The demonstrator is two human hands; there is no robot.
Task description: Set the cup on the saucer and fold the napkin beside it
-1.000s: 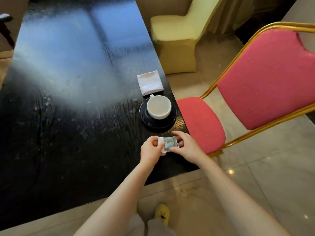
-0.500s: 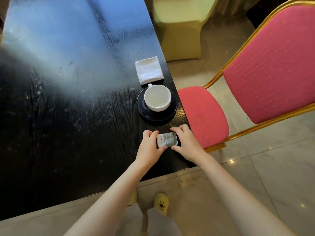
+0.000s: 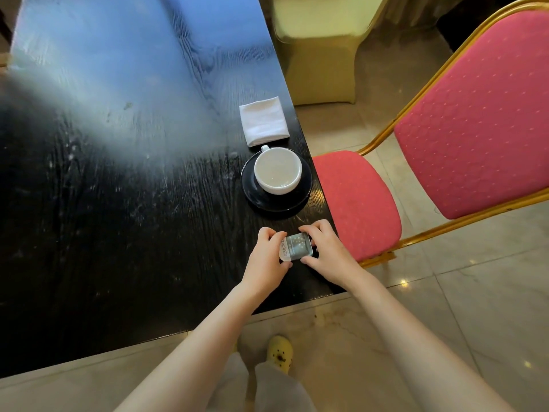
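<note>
1. Head view: the left hand (image 3: 269,257) and the right hand (image 3: 325,251) are both pinching a small, printed, plastic-wrapped packet (image 3: 296,247) between them, fingers curled on its opposite ends, low over the black wood-grain worktop (image 3: 118,173) near its right edge.
2. The white ceramic cup (image 3: 278,170) is sitting upright on the round black saucer (image 3: 255,191), just beyond the hands.
3. The folded white cloth napkin (image 3: 263,120) is lying flat just behind the saucer, next to the cup's handle.
4. A red padded chair with a gold frame (image 3: 463,138) is standing to the right of the worktop.
</note>
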